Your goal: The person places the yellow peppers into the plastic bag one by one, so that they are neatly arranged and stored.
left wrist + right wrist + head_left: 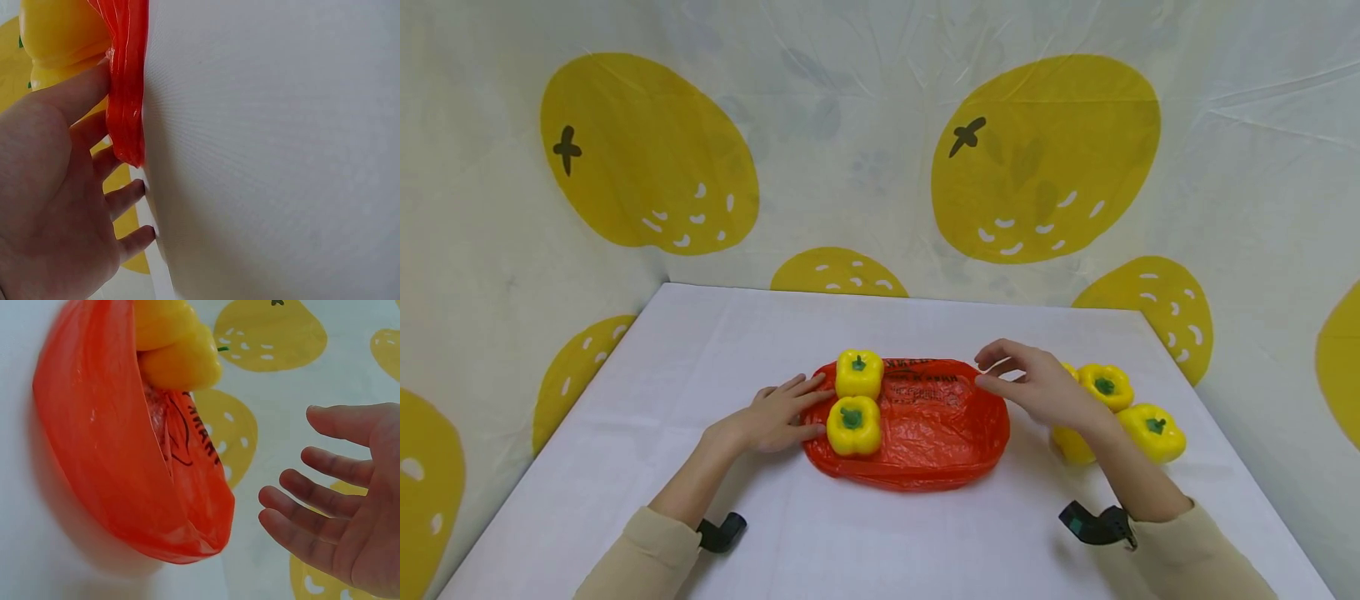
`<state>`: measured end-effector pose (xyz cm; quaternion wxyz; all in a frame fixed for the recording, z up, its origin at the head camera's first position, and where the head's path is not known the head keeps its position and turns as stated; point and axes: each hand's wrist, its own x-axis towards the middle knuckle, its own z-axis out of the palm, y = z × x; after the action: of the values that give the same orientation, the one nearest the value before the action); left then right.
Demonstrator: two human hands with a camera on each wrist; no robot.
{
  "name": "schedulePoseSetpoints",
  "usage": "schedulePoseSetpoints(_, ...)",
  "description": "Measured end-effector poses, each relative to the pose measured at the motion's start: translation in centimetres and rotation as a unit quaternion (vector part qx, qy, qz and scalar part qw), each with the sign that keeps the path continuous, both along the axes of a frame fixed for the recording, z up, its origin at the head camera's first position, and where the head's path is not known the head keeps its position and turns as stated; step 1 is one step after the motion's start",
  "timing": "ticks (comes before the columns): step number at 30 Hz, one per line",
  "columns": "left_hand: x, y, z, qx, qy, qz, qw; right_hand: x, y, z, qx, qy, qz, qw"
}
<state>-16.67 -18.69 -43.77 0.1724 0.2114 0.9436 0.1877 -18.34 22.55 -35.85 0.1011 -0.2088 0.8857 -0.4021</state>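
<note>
A red plastic bag [925,433] with dark printing is spread into a shallow, dish-like shape on the table. Two yellow bell peppers, a rear one [859,375] and a front one [853,427], sit in its left part with green stems upward. At the bag's left edge, my left hand [775,417] has its fingers spread; in the left wrist view the thumb and fingers touch the red plastic [128,81]. My right hand [1033,387] hovers by the bag's right rim, fingers loosely bent and holding nothing. A gap separates this hand [337,500] from the bag [106,456] in the right wrist view.
Several more yellow bell peppers [1152,433] lie to the right, some partly hidden behind my right hand and forearm. A white cloth covers the table [760,533]. Behind it hangs a pale curtain [850,150] printed with large yellow fruit.
</note>
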Motion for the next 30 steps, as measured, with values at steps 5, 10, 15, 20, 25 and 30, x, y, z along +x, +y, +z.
schedulePoseSetpoints(5, -0.1, 0.0, -0.1, -0.004, 0.0, -0.001, 1.0, 0.2, 0.9, 0.5, 0.006, -0.01, -0.017, 0.9998)
schedulePoseSetpoints(10, -0.1, 0.0, -0.1, -0.001, 0.001, 0.0, 1.0, 0.3, 1.6, 0.9, 0.021, -0.001, -0.025, 0.9995)
schedulePoseSetpoints(15, 0.0, 0.0, 0.0, 0.002, 0.004, -0.004, 1.0, 0.3, 2.3, 1.2, 0.031, 0.006, -0.03, 0.9991)
schedulePoseSetpoints(20, 0.0, 0.0, 0.0, 0.005, 0.006, -0.007, 1.0, 0.2, 2.9, 1.3, 0.034, 0.005, -0.036, 0.9988)
schedulePoseSetpoints(25, 0.1, 0.0, 0.1, 0.003, 0.006, -0.007, 1.0, 0.2, 3.5, 1.6, 0.036, 0.013, -0.035, 0.9986)
schedulePoseSetpoints(30, 0.1, 0.0, 0.1, 0.004, 0.006, -0.007, 1.0, 0.3, 4.0, 1.9, 0.034, 0.015, -0.036, 0.9986)
